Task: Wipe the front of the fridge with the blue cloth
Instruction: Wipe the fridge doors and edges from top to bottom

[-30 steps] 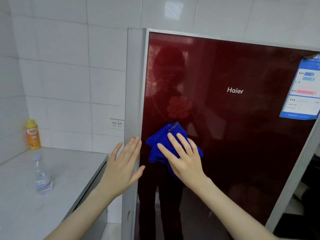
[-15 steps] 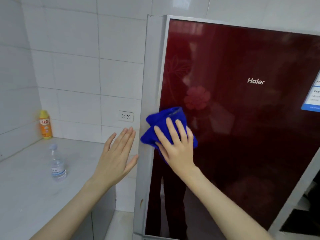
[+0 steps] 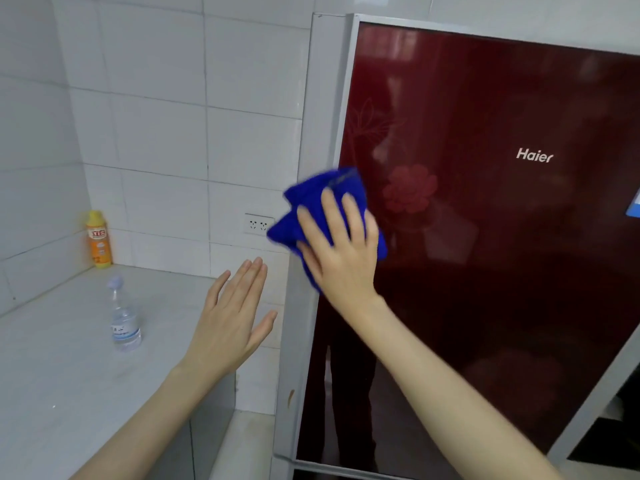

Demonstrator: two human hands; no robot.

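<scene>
The right hand [image 3: 341,258] pressed the bunched blue cloth [image 3: 317,204] flat against the left edge of the red fridge [image 3: 485,289] front, fingers straight and spread. The left hand [image 3: 232,320] hovered just left of the fridge, fingers extended, holding nothing.

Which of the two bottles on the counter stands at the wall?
The orange bottle with the yellow cap, at the back by the tiled wall. The clear water bottle stands farther forward on the counter.
</scene>
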